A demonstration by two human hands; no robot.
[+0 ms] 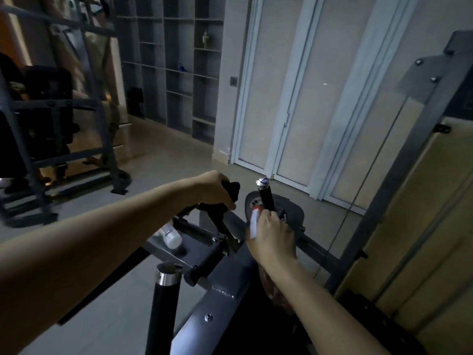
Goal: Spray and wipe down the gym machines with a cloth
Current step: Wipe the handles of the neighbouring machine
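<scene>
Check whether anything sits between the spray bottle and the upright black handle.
Nothing visible. The spray bottle in the right hand is right beside the handle; the left hand and its cloth are off to the left.

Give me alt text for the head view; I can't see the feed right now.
A person's left hand grips a dark cloth against part of a gym machine, while the right hand holds a white spray bottle beside an upright black grip. The room is dim, with shelving and pale doors behind.
</scene>
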